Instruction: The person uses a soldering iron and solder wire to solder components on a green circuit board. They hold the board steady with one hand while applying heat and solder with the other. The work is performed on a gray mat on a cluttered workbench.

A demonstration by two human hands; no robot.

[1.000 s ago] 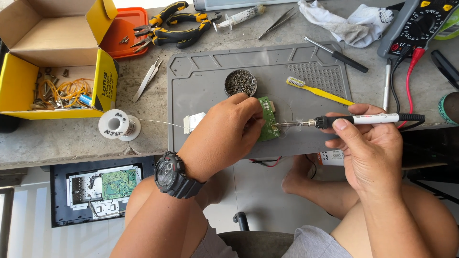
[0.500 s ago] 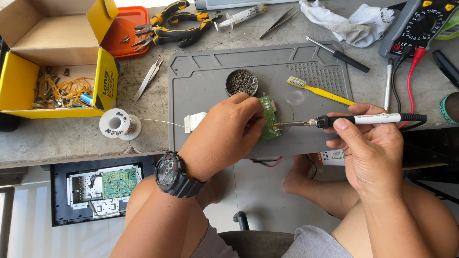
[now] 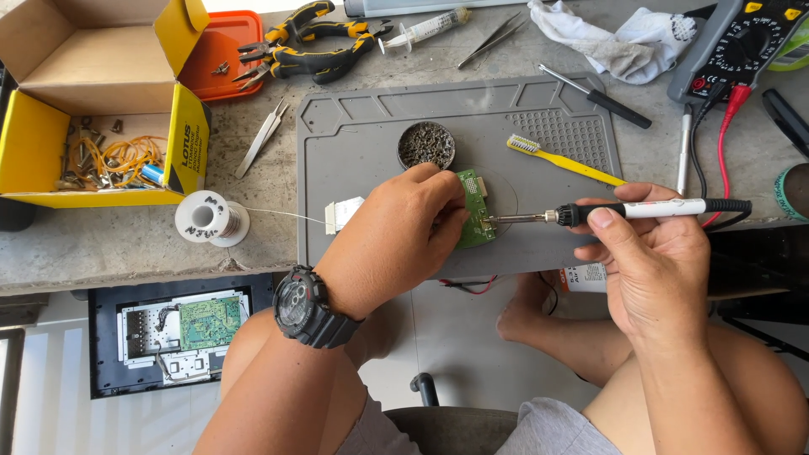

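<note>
Leftmost, a yellow box (image 3: pixel 101 101) sits open on the bench (image 3: pixel 126 248), wires and small parts loose in its bottom, and just right of it stands a solder spool (image 3: pixel 211 217), its thin wire running right toward the grey mat (image 3: pixel 362 135). Next comes the left hand (image 3: pixel 396 232), reaching up from the lower left with a black watch (image 3: pixel 305 305) on the wrist; its back faces the camera, knuckles bent, fingers curled down and closed on the left edge of a small green board (image 3: pixel 476 215). The board stands tilted on the mat, its left part hidden under those fingertips, its right part showing beside them. Above the hand sits a round tin (image 3: pixel 425 145) of metal wool, and a yellow toothbrush (image 3: pixel 560 160) lies to its right. Right of the board, a soldering iron (image 3: pixel 624 211) lies nearly level, its tip touching the board's right side close to the left fingertips. The right hand (image 3: pixel 653 265) comes up from the lower right, wrist low, thumb laid along the top of the iron's white handle and the other fingers wrapped under it, pen fashion. Far right, a multimeter (image 3: pixel 742 46) rests at the bench's corner, its red and black leads trailing down past the iron's cord.
</note>
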